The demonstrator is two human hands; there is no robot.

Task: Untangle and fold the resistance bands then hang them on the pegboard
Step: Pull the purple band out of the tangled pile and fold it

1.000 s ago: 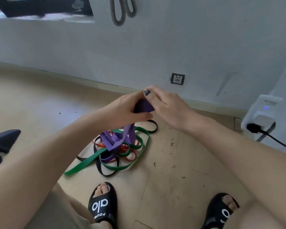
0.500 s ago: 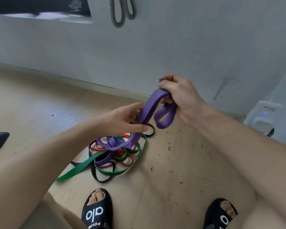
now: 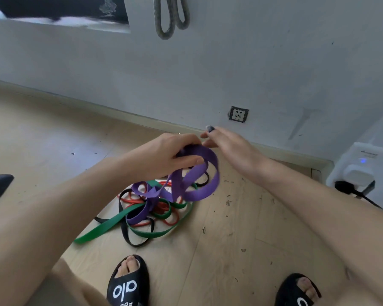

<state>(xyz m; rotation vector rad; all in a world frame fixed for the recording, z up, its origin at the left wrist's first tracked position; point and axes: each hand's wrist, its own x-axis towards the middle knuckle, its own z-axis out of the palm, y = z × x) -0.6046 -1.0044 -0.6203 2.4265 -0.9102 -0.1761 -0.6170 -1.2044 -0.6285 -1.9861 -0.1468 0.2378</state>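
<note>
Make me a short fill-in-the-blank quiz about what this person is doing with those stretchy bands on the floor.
1. The left hand grips the ____ band.
2. The right hand is ____, holding nothing.
3. The green band lies on the ____, tangled with red and black ones.
4. The sandals are ____ in colour.

Missing words: purple; open; floor; black

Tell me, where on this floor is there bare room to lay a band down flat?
Bare floor lies left of the band pile, up to the skirting. Another patch sits between the pile and the right sandal. It is crowded at the pile itself, under the left hand gripping the purple band.
</note>
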